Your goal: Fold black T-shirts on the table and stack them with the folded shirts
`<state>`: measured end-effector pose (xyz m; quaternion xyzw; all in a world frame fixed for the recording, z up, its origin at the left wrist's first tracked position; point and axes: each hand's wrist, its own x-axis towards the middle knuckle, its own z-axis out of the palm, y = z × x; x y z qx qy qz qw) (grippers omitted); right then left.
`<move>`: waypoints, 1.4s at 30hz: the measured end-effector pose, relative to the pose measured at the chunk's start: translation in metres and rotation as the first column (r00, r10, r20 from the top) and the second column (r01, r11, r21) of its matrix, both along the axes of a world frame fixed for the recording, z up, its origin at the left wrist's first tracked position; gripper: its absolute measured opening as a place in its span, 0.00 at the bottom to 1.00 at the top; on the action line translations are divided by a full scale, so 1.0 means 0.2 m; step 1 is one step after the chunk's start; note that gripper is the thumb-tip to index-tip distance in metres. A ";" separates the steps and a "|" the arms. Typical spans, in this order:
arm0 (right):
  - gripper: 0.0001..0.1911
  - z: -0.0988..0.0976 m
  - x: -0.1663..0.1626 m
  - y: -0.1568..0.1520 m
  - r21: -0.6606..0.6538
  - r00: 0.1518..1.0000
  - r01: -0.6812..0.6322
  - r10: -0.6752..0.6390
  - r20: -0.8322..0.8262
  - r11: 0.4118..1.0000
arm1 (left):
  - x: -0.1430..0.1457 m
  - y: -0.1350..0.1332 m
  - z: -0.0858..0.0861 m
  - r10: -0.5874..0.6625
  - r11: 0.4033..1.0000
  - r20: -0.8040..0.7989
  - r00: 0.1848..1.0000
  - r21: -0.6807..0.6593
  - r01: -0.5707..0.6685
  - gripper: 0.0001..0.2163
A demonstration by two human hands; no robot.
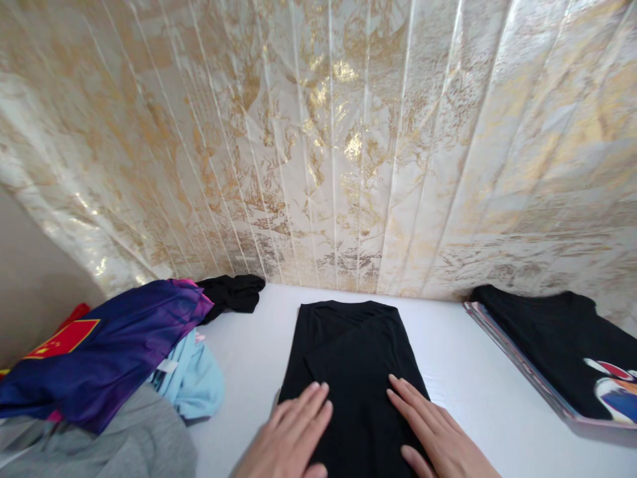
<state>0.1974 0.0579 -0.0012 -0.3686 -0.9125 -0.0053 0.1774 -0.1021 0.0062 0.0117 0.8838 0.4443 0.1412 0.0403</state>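
A black garment, folded into a long narrow shape, lies flat in front of me; its kind is not clear from here. My left hand rests on its left side with the fingers stretched out. On its right side lies my right hand, palm down, fingers extended and the thumb apart. Neither hand grips the cloth. The near end of the garment runs out of the bottom of the picture.
On the left is a loose heap with a purple-blue garment, a grey one, a light blue one and a black one. A stack of folded clothes topped by a black T-shirt stands right. Behind hangs a gold-patterned curtain. The surface is white.
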 end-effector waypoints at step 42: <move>0.04 0.35 -0.72 0.29 -0.490 0.997 -0.064 0.080 0.013 0.869 | -0.14 0.21 0.24 0.483 0.770 0.109 0.869 -0.525 -0.362 0.04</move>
